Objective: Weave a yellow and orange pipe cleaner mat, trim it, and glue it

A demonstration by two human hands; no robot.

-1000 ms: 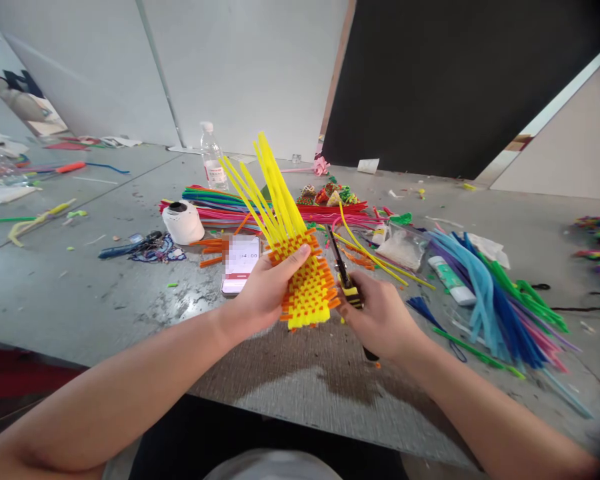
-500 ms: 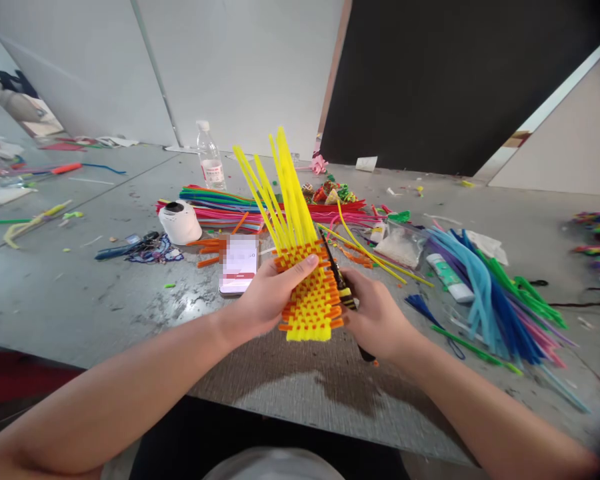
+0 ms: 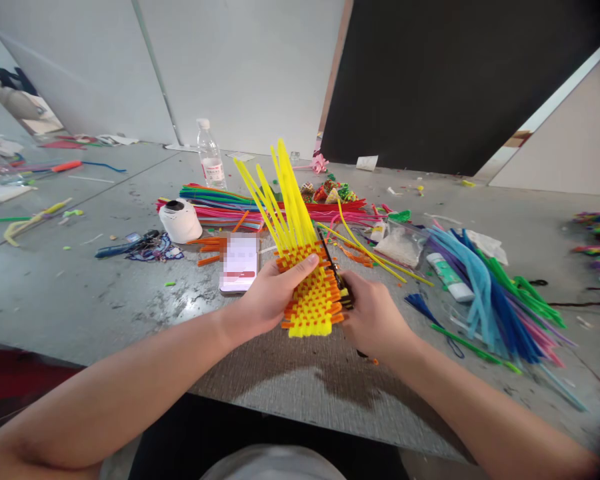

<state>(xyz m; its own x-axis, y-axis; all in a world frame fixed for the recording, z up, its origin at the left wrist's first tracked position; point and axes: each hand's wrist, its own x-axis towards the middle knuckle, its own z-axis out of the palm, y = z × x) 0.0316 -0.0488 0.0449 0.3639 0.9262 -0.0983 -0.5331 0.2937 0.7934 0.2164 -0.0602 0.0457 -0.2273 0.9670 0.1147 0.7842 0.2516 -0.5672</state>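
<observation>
My left hand [image 3: 267, 297] grips a woven mat of yellow and orange pipe cleaners [image 3: 310, 293], thumb on its upper edge, with long loose yellow ends fanning upward. My right hand [image 3: 375, 317] is closed round the yellow-and-black handles of a pair of scissors [image 3: 336, 275]. The dark blades lie against the mat's right edge, among the short orange ends.
On the grey table [image 3: 80, 293] lie a phone [image 3: 239, 263], a white tape roll [image 3: 180, 221], a water bottle [image 3: 209, 157], a stack of coloured pipe cleaners [image 3: 220, 203], a blue, green and pink pile [image 3: 500, 293], a glue tube [image 3: 447, 277] and scattered scraps.
The scissors moved left from beside the mat until the blades reached its right edge. The mat shifted slightly right and its yellow ends tilted a little.
</observation>
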